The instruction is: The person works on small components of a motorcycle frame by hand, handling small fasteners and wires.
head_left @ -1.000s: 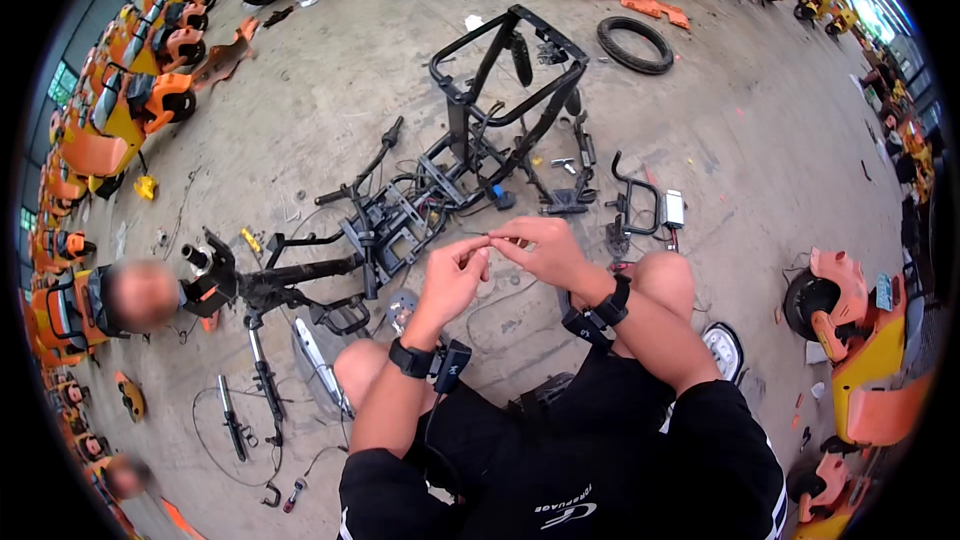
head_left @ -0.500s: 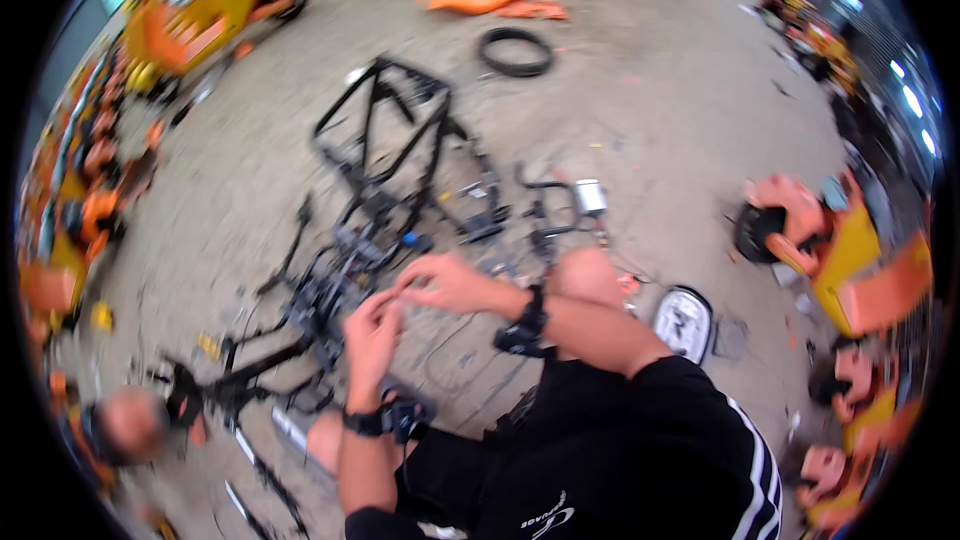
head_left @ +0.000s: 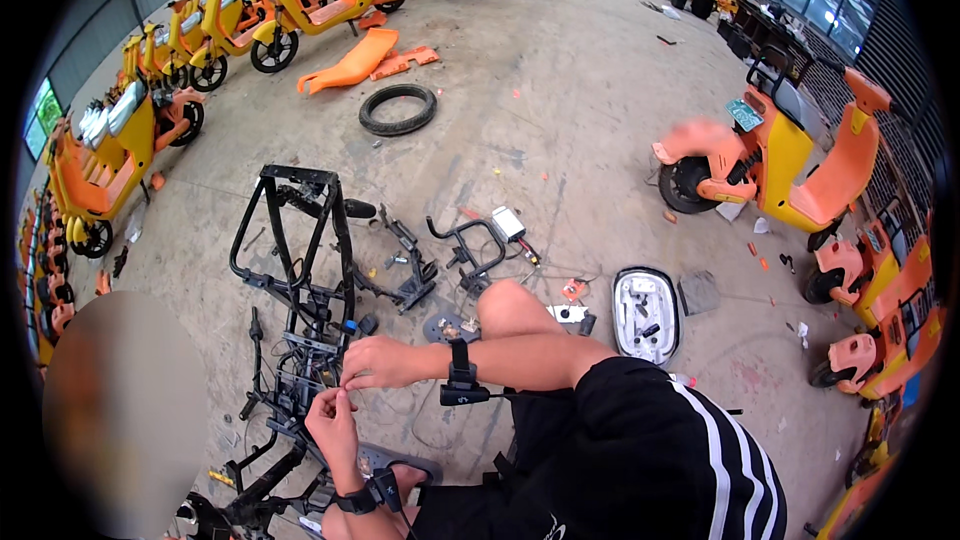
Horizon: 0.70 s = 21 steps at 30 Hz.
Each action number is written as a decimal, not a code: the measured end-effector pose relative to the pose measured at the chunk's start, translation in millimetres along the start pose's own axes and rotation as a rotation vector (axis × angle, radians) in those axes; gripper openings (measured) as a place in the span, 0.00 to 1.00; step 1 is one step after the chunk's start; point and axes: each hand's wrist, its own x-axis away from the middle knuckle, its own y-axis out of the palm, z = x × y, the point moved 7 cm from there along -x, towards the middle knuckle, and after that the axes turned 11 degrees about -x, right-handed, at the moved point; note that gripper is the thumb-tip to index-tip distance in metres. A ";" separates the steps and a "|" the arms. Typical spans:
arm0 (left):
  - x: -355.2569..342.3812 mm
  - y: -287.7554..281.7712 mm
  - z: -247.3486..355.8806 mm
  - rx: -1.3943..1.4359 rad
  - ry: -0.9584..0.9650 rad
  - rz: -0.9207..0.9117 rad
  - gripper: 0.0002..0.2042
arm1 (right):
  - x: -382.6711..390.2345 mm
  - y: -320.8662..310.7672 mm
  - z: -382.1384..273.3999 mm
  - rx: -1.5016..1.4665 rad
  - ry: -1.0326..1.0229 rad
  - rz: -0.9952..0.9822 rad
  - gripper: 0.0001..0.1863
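My left hand (head_left: 332,425) and my right hand (head_left: 380,362) meet over the near part of a black metal scooter frame (head_left: 300,285). Both are closed, fingertips pinched close together. Anything between the fingers is too small or hidden to make out. Beneath and beside them lie the frame's brackets and cables (head_left: 300,380). A small blue-tipped connector (head_left: 352,326) shows just beyond my right hand. Each wrist wears a black strap with a small device.
Right of my knee lies a white-lined tray (head_left: 630,312) with small parts. Beyond the knee are a bent black bar (head_left: 490,275) and a silver box (head_left: 508,224). Farther off lie a tyre (head_left: 398,110) and orange panels (head_left: 360,60). Scooters (head_left: 800,165) stand around; a blurred patch hides the left.
The view has turned and tilted up, showing more of the far floor and scooters. My hands stay together, now lower and farther left in the picture, with the fingertips still pinched.
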 end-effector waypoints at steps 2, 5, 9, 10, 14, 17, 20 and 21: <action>3.2 0.7 7.5 0.025 -0.064 -0.007 0.06 | 1.2 0.9 -2.3 -0.022 0.004 0.026 0.08; 2.6 -1.0 7.5 0.035 -0.056 0.011 0.05 | 1.5 -3.7 -17.4 0.089 -0.072 0.091 0.08; 3.5 -4.1 10.8 -0.003 -0.013 0.052 0.04 | 0.8 0.2 -16.6 0.057 -0.042 0.083 0.08; 2.5 -3.3 12.4 0.027 0.021 0.074 0.04 | -0.1 2.0 -15.3 0.057 -0.013 0.060 0.07; 6.4 -8.1 23.9 -0.173 0.047 0.102 0.04 | 2.7 10.6 -5.6 0.037 -0.036 0.129 0.06; 3.3 -0.2 19.6 -0.116 0.008 0.087 0.04 | 5.7 -0.6 -14.5 0.044 -0.026 0.151 0.06; 2.1 0.8 18.2 -0.038 -0.032 0.055 0.05 | 6.2 -0.4 -11.7 0.028 0.013 0.138 0.07; -0.7 4.0 18.0 -0.017 -0.023 0.049 0.05 | 6.4 -1.8 -10.2 0.017 0.019 0.137 0.07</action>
